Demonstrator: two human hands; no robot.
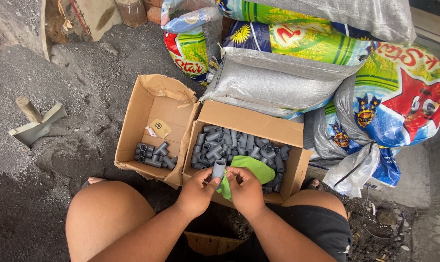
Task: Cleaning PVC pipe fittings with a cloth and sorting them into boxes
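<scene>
Both hands meet over the near edge of the fuller cardboard box (244, 121), the left hand (196, 191) pinching a short grey pipe piece (219, 169) upright while the right hand (246, 190) grips a green cloth (251, 170) against it (seemingly for wiping).

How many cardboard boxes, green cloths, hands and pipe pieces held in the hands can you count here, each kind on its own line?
Cardboard boxes: 2, the left box and the right box
Green cloth: 1
Hands: 2, the left hand and the right hand
Grey pipe piece held in the hands: 1
Total: 6
</scene>
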